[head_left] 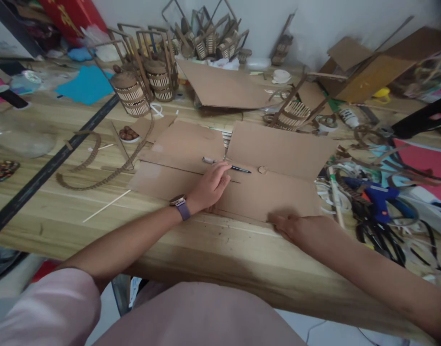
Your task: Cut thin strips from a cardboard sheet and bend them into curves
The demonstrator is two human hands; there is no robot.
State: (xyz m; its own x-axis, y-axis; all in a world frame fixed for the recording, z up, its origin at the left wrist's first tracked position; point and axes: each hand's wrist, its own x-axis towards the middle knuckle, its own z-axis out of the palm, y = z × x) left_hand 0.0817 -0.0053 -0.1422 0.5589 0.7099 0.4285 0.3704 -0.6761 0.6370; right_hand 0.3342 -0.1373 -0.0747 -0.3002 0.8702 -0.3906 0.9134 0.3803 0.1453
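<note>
A creased, flattened cardboard sheet [278, 192] lies on the wooden table in front of me. My left hand [211, 185], with a watch on its wrist, rests on the middle of the cardboard, its fingers loosely bent and the thumb apart. Just beyond those fingers a black pen [241, 169] lies on the sheet, partly hidden by the hand. A small round cardboard piece [263, 170] lies to the right of the pen. At the sheet's near edge, my right hand [288, 223] has its fingers closed on the cardboard; the fingertips are somewhat blurred.
Small slatted baskets with tall handles [130, 93] stand at the back left. Another cardboard piece [227, 86] lies behind the sheet. On the right are a blue glue gun [377, 197], cables and strips. A curved brown strip [101, 182] and a thin stick [107, 205] lie left.
</note>
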